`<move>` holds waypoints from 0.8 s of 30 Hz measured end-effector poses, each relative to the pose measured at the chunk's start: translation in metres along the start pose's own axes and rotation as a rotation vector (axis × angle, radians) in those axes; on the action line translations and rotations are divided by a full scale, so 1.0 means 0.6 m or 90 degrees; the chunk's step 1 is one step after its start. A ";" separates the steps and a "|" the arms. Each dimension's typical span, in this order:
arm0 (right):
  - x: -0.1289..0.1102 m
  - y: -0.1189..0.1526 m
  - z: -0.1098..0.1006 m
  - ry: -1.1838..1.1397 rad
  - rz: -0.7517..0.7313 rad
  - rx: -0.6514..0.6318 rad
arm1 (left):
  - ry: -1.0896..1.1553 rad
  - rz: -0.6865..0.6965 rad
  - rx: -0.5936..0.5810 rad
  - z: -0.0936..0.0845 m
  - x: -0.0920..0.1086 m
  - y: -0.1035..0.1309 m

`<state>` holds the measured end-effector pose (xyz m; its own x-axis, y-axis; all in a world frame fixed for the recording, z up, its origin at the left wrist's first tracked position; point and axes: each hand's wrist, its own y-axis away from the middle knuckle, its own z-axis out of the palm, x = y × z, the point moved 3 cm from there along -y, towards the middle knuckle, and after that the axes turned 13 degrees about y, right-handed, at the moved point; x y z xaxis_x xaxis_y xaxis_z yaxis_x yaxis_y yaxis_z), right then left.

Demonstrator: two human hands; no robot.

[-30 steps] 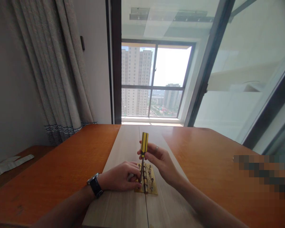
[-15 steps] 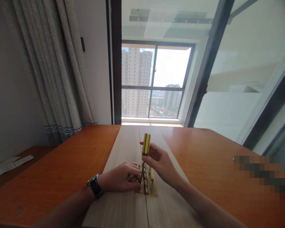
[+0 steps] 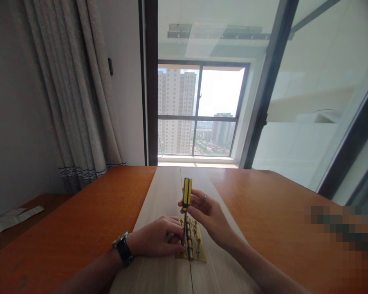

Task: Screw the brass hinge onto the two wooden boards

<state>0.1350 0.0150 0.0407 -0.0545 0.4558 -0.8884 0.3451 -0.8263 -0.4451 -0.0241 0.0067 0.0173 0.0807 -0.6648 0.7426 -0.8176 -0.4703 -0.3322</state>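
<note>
A brass-coloured hinge (image 3: 198, 245) lies opened flat across the seam between two pale wooden boards (image 3: 159, 196), its knuckle along the gap. Several screws stand up from its leaves. My right hand (image 3: 207, 212) grips the yellow and black handle of a screwdriver (image 3: 187, 194), held nearly upright. The shaft runs down to the left leaf. At its tip, my left hand (image 3: 164, 237) has its fingers curled and pinched low on that leaf. What those fingers hold, perhaps a screw, is hidden.
The boards rest on an orange-brown wooden table (image 3: 88, 220). White strips (image 3: 21, 218) lie on a lower surface at the far left. A grey curtain (image 3: 76, 94) hangs at the left, and a window (image 3: 199, 110) stands beyond the table. A blurred patch covers the right edge.
The screwdriver handle stands more upright, and my right fingers have shifted round it. My left hand stays at the hinge. The whole view has shifted slightly downward.
</note>
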 end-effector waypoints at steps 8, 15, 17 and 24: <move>-0.005 -0.002 0.000 0.005 0.011 0.022 | -0.001 0.002 0.003 0.001 -0.004 0.001; -0.011 -0.002 -0.004 0.055 0.018 0.047 | 0.002 0.004 0.009 0.001 -0.004 0.000; -0.015 -0.001 -0.004 0.048 0.010 0.042 | 0.000 0.006 0.011 0.001 -0.004 0.001; -0.014 -0.003 -0.014 0.065 -0.032 0.128 | -0.009 -0.030 0.063 -0.007 -0.005 0.005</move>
<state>0.1427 0.0156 0.0501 0.0315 0.5208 -0.8531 0.1496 -0.8463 -0.5112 -0.0289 0.0097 0.0165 0.1267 -0.6481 0.7510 -0.7528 -0.5558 -0.3527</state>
